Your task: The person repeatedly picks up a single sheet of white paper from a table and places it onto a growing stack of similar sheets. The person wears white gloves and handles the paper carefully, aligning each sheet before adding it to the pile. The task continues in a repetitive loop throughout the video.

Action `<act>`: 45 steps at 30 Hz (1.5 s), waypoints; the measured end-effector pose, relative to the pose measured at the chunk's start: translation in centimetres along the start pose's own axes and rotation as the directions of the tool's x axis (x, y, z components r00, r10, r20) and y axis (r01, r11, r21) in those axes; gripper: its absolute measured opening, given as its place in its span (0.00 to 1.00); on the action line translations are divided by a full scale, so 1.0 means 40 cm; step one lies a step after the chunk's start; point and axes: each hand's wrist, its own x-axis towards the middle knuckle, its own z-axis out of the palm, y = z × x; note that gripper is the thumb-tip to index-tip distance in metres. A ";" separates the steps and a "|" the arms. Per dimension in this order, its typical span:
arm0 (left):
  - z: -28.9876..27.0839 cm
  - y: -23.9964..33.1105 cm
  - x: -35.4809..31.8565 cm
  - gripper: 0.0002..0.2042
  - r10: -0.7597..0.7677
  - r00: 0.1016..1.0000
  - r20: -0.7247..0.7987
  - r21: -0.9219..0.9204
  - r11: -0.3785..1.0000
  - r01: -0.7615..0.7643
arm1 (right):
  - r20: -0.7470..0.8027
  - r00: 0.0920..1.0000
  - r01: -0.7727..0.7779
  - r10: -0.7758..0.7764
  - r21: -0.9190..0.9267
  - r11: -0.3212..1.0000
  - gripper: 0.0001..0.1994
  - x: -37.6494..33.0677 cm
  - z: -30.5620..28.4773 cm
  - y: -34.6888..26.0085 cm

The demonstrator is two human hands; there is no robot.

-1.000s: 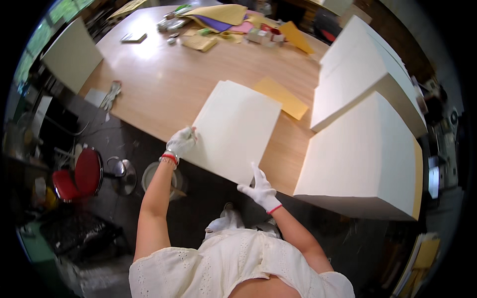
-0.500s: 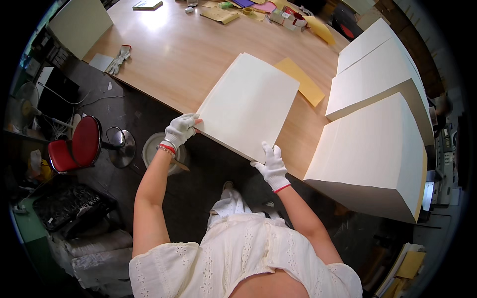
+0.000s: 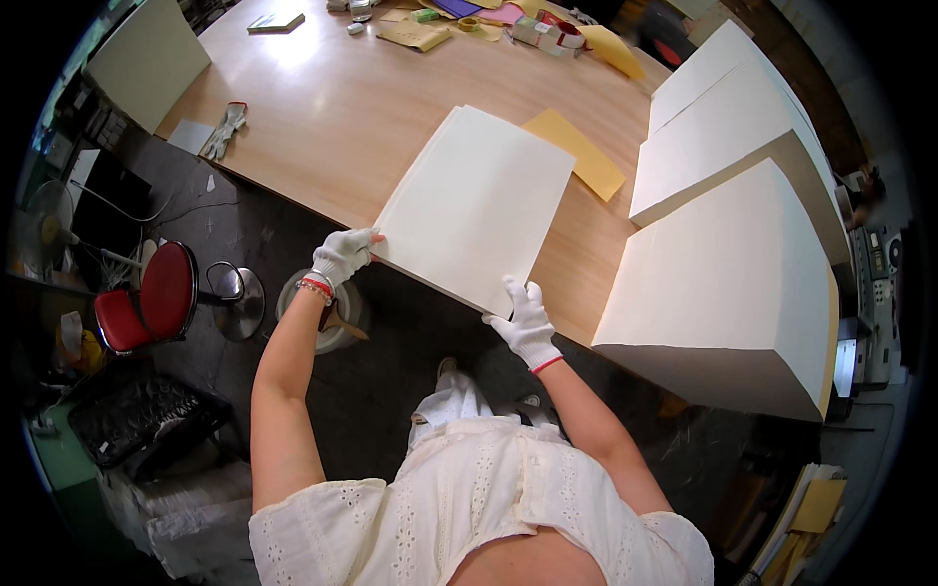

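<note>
A stack of white paper sheets [image 3: 474, 210] lies on the wooden table [image 3: 322, 127], its near edge at the table's front edge. My left hand [image 3: 342, 256], in a white knitted glove with bare fingertips showing, grips the stack's near left corner. At the near right corner is my right hand [image 3: 524, 320], also gloved. Its thumb is at the front edge and its fingers lie along the right side, holding the corner between them. The undersides of both grips are hidden. A yellow-orange sheet [image 3: 581, 161] sticks out from behind the stack's far right side.
Tall white paper stacks [image 3: 703, 264] stand along the table's right side. A spare glove [image 3: 227, 130] lies at the left edge. Envelopes [image 3: 415, 36] and tape are at the far side. Below stand a bucket [image 3: 344, 332] and a red chair [image 3: 166, 293].
The view has shifted slightly, so the table and stack appear a little further left. Both hands keep their places at the stack's near corners.
</note>
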 end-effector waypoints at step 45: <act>-0.020 2.060 0.220 0.13 0.503 0.379 0.777 0.020 0.583 -0.813 | -0.419 0.895 0.310 -0.151 0.342 0.887 0.13 -0.550 -0.883 0.491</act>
